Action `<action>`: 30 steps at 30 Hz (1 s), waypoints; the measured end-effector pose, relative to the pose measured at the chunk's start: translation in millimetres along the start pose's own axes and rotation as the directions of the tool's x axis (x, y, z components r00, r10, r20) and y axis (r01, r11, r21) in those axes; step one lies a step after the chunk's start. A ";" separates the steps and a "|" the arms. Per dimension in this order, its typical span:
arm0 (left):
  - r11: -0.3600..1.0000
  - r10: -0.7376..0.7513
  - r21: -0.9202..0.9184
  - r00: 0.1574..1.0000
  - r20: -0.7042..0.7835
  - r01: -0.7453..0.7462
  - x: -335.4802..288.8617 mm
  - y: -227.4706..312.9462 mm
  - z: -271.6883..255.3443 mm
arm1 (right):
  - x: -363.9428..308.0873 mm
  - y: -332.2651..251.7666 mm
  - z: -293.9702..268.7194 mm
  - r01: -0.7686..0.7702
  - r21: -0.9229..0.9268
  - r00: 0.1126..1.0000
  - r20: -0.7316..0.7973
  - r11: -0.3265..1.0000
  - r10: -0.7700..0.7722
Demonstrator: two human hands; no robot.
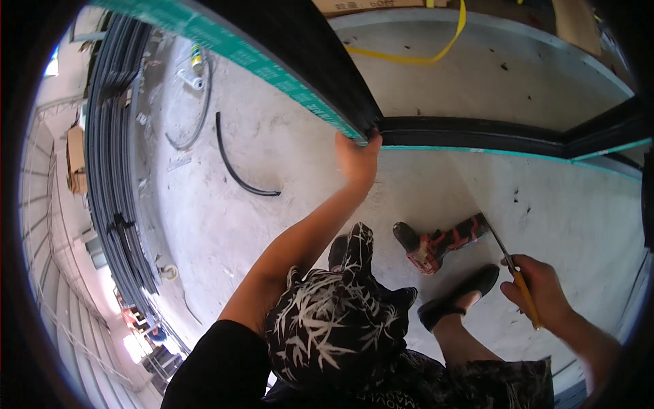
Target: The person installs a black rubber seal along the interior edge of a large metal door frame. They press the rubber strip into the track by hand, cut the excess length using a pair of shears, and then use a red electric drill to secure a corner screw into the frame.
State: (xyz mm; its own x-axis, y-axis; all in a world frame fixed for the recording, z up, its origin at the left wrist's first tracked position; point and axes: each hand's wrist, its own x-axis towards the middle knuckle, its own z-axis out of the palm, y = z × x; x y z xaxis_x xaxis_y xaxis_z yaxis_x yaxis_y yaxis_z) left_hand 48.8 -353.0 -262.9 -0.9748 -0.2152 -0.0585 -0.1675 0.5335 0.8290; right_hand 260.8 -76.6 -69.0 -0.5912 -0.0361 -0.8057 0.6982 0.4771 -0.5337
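My left hand (359, 160) grips the corner of a large black frame (470, 129), its fingers closed round the edge. Teal printed protective film (272, 71) runs along the frame's outer edges. At the right, my right hand (545, 290) is closed on a slim tool (524, 296) with an orange handle and a long thin metal shaft; its exact kind is unclear. The shaft points up and left, away from the frame. Beyond its tip a red and black cordless drill (429, 252) lies on its side on the floor, near my black shoe (470, 293).
A short black curved strip (238, 170) and a grey hose (201, 119) lie on the concrete floor. Near them are small bottles (193, 75). Long dark profiles (112, 157) are stacked along the left. A yellow strap (422, 58) curves behind the frame near a cardboard box (361, 5).
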 end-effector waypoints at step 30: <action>0.994 -0.036 0.095 0.672 0.740 -0.050 32.9 21.5 -112.3 | 193.3 -91.0 47.2 0.038 -0.946 0.586 -0.240 0.322 -0.774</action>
State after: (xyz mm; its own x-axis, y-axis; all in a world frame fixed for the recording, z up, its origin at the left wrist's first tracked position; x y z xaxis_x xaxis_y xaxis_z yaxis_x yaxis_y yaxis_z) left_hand 29.7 -440.4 -184.5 -0.7575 0.4414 -0.4811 -0.1315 0.6187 0.7746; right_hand 102.0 -168.5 -188.3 -0.9837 -0.1796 0.0020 -0.1794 0.9829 0.0404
